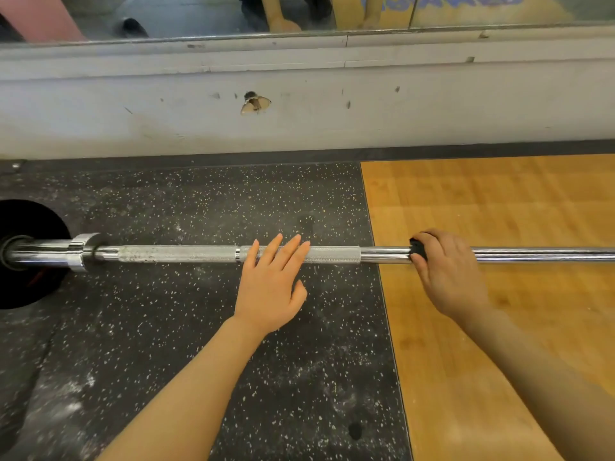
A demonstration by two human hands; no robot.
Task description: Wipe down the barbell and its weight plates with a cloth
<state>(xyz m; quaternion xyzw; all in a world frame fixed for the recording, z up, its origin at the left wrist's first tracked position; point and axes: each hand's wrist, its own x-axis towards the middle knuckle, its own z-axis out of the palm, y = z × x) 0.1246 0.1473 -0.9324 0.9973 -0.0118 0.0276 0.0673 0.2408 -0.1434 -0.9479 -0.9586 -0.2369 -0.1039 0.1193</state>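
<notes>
Barbell [186, 254]: chrome bar lying level across the view, left to right, over the floor. Rough gripping section in the middle, smooth shiny section to the right, collar and sleeve at the left end.

Weight plate [23, 281]: black, on the left sleeve at the picture's left edge, standing on the dark mat; only part shows.

Cloth [417, 249]: black, small, wrapped around the smooth section of the bar, mostly covered by the hand holding it.

Right hand [447, 271]: fingers curled over the bar from above, clutching the cloth against the bar.

Left hand [271, 281]: flat, fingers straight and spread, fingertips over the rough section of the bar; grasping nothing. Whether the fingers touch the bar cannot be told.

Mat [199, 327]: black rubber with pale specks and chalky smears, under the left half of the bar.

Wood floor [499, 201]: light boards, under the right half.

Wall [332, 104]: pale, scuffed, with a broken hole; mirror [199, 15] above it.
</notes>
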